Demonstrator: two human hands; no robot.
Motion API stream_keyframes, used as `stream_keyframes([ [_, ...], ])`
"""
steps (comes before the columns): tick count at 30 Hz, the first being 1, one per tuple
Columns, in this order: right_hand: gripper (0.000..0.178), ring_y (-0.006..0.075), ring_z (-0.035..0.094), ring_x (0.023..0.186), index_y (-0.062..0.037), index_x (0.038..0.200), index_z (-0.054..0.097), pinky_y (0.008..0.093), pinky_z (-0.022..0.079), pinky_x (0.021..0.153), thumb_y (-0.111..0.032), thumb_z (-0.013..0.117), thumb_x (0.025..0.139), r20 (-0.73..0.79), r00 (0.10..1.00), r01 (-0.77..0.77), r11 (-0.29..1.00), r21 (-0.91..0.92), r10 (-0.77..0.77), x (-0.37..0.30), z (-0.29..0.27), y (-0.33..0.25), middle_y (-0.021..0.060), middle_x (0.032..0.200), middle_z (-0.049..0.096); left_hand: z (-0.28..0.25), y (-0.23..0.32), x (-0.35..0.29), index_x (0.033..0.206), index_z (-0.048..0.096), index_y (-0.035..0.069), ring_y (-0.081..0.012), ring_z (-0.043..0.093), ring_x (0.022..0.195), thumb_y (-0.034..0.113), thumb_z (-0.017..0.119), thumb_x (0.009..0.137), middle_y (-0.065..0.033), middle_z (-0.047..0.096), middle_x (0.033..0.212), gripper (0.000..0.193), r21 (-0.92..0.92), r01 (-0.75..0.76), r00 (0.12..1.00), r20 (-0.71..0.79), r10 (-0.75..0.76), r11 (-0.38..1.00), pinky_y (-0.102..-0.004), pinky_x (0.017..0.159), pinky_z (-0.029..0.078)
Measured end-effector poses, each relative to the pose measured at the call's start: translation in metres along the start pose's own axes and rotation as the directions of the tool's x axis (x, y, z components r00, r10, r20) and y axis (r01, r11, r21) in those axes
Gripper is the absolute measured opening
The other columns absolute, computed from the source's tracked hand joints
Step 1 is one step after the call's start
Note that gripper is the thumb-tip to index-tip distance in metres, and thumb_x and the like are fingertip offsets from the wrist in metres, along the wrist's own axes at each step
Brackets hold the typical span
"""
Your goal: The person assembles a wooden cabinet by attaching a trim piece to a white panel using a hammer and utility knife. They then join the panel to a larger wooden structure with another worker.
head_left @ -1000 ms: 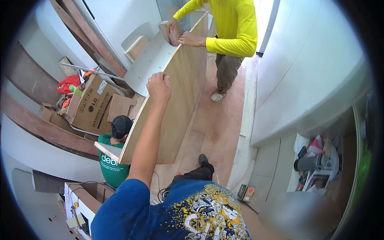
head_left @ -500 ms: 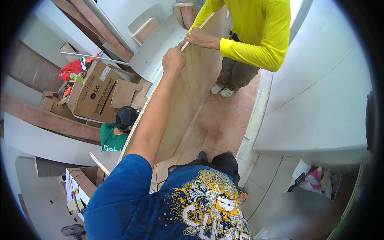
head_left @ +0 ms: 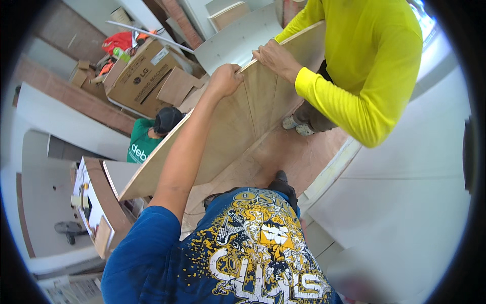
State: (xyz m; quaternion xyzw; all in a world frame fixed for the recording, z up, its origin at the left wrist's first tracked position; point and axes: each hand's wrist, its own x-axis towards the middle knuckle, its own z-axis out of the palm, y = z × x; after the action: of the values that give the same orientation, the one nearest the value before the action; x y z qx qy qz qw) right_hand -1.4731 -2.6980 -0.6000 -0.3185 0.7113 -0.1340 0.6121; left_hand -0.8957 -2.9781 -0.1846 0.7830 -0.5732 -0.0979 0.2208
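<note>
My left hand (head_left: 226, 81) is closed over the top edge of a large plywood panel (head_left: 223, 131), with the arm stretched forward across its face. The panel stands on edge, its long upper edge running from the near left to the far right. Just beyond my hand, a co-worker's hand (head_left: 278, 60) in a yellow sleeve grips the same edge. The panel's near corner lies left of my elbow, beside a pale board (head_left: 119, 175). My right hand is out of view.
Behind the panel, a person in green with a dark cap (head_left: 168, 120) is low down near a large cardboard box (head_left: 144, 76). A cluttered bench (head_left: 98, 202) and a fan (head_left: 71, 230) are at left. A white wall (head_left: 405, 187) rises on the right.
The view has swung, so the panel, co-worker and box appear farther right. More of the panel's near corner shows. My left hand still grips the top edge, close to the co-worker's hand.
</note>
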Motion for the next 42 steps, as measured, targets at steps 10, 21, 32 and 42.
stream_keyframes([
  [10, 0.024, 0.0198, 0.071, 0.085, -0.0072, 0.122, 0.068, 0.0348, 0.056, 0.073, -0.024, 0.063, 0.106, 0.275, 0.96, 0.095, 0.987, -0.132, -0.056, 0.135, -0.085, -0.183, 0.0062, 0.108, 0.077, -0.008, 0.033, -0.027, 0.112, 0.075, 0.004, -0.0452, 0.071, 0.096, 0.026, 0.075, 0.092, -0.0263, 0.073, 0.1, 0.03, 0.136, 0.112, 0.988, -0.118, -0.097, 0.984, -0.0504, 0.083, 0.054],
  [21, 0.021, 0.021, 0.071, 0.079, -0.0041, 0.116, 0.069, 0.0337, 0.054, 0.064, -0.016, 0.058, 0.104, 0.406, 0.91, 0.061, 0.947, -0.315, 0.077, 0.173, -0.084, -0.183, 0.0097, 0.104, 0.076, -0.005, 0.048, -0.034, 0.099, 0.078, 0.005, -0.0435, 0.071, 0.088, 0.034, 0.076, 0.093, -0.0211, 0.075, 0.093, 0.029, 0.049, 0.165, 0.955, -0.258, -0.148, 0.985, -0.0518, 0.079, 0.054],
  [32, 0.023, 0.0222, 0.071, 0.075, -0.001, 0.115, 0.071, 0.0326, 0.052, 0.058, -0.012, 0.056, 0.101, 0.424, 0.904, 0.075, 0.953, -0.295, 0.06, 0.185, -0.089, -0.184, 0.0118, 0.101, 0.075, -0.001, 0.054, -0.033, 0.105, 0.073, 0.004, -0.0431, 0.069, 0.091, 0.031, 0.071, 0.098, -0.0208, 0.072, 0.094, 0.028, 0.144, 0.156, 0.958, -0.262, -0.114, 0.977, -0.0497, 0.078, 0.052],
  [42, 0.02, 0.0182, 0.069, 0.07, -0.0011, 0.112, 0.076, 0.0332, 0.055, 0.059, -0.013, 0.063, 0.102, 0.421, 0.905, 0.113, 0.918, -0.379, 0.063, 0.171, -0.08, -0.203, 0.0082, 0.091, 0.076, 0.008, 0.062, -0.036, 0.109, 0.063, 0.007, -0.0411, 0.07, 0.089, 0.036, 0.066, 0.102, -0.0173, 0.07, 0.09, 0.03, 0.424, 0.208, 0.971, -0.2, -0.133, 0.881, -0.0539, 0.077, 0.055],
])
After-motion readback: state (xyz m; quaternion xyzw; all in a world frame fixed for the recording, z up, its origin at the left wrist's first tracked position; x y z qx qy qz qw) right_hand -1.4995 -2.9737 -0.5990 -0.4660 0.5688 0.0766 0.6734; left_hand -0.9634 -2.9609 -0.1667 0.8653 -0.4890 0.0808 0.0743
